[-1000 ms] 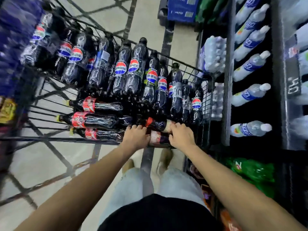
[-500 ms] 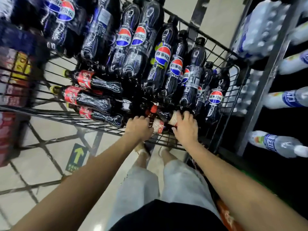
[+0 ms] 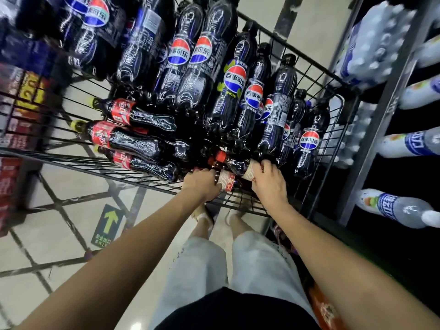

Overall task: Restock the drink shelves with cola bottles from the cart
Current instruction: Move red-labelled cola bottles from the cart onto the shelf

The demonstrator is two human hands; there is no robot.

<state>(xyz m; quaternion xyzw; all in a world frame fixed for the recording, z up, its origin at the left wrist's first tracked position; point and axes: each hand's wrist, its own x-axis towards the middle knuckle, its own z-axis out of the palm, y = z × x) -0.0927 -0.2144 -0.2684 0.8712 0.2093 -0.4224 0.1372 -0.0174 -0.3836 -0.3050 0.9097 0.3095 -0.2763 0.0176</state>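
Observation:
A black wire cart (image 3: 309, 67) in front of me is full of dark cola bottles. Several with blue-red round labels (image 3: 234, 79) stand upright at the back. Three red-labelled ones (image 3: 133, 139) lie on their sides at the left. My left hand (image 3: 202, 184) is closed around a lying cola bottle with a pale red label (image 3: 226, 182) at the cart's near edge. My right hand (image 3: 269, 182) grips another lying, red-capped cola bottle (image 3: 234, 163) just above it. The two hands are close together.
A dark drink shelf (image 3: 381, 129) stands on the right with clear bottles with blue labels (image 3: 400, 208) lying cap-outward. Shrink-wrapped water packs (image 3: 373, 41) sit behind the cart. The tiled floor carries a green arrow sticker (image 3: 108, 225). Red boxes (image 3: 9, 186) line the left.
The view has tilted and moved closer to the cart. Both hands stay at the cart's near edge on the lying bottles, their grip barely changed.

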